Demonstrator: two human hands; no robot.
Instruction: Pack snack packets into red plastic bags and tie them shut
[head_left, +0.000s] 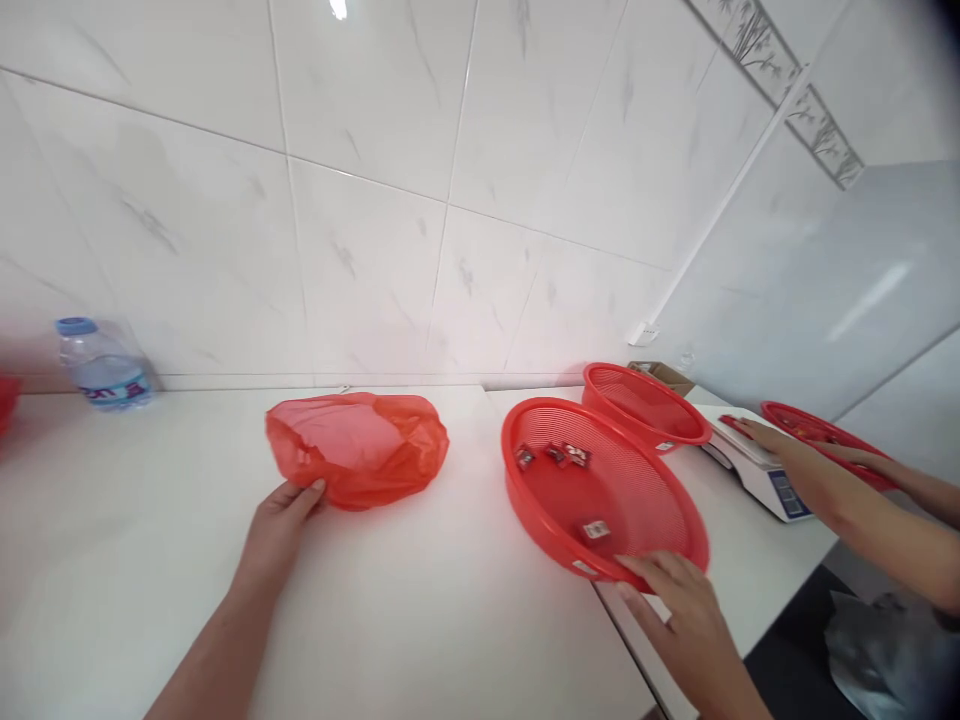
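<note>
My left hand (pixel 289 510) pinches the near edge of a red plastic bag (pixel 405 470), which lies on the white table with its mouth spread open. On the right, my right hand (pixel 679 610) grips the near rim of a round red plastic basket (pixel 637 490), thumb outside and fingers over the edge. Several small wrapped packets sit in the basket: a cluster of dark red ones (pixel 566 455) by the far left wall and a whitish one (pixel 596 530) near the front. Whether the basket rests fully on the table I cannot tell.
A second red basket (pixel 645 400) stands behind. To its right, a co-worker's hands (pixel 757 435) are at a white scale (pixel 757 470) and another red basket (pixel 810 425). A water bottle (pixel 105 370) stands at the left by the tiled wall. Two tables (pixel 450 620) meet under the near basket.
</note>
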